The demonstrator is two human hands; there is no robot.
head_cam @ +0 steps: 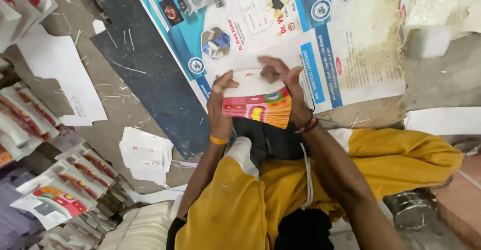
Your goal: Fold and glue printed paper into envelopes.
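A thick stack of flat printed cards (256, 99), white on top with pink, orange and yellow edges, sits between both my hands above my lap. My left hand (219, 105) grips the stack's left side, an orange band on its wrist. My right hand (289, 87) curls over the top and right edge, with dark and red threads on the wrist. My legs in yellow cloth (396, 159) lie folded below.
A large blue and white printed poster (350, 44) lies on the floor ahead. Fanned rows of similar printed flats (65, 190) lie at the left. A small pile of white flats (146, 152) sits beside my left knee. A steel container (408, 209) stands at the lower right.
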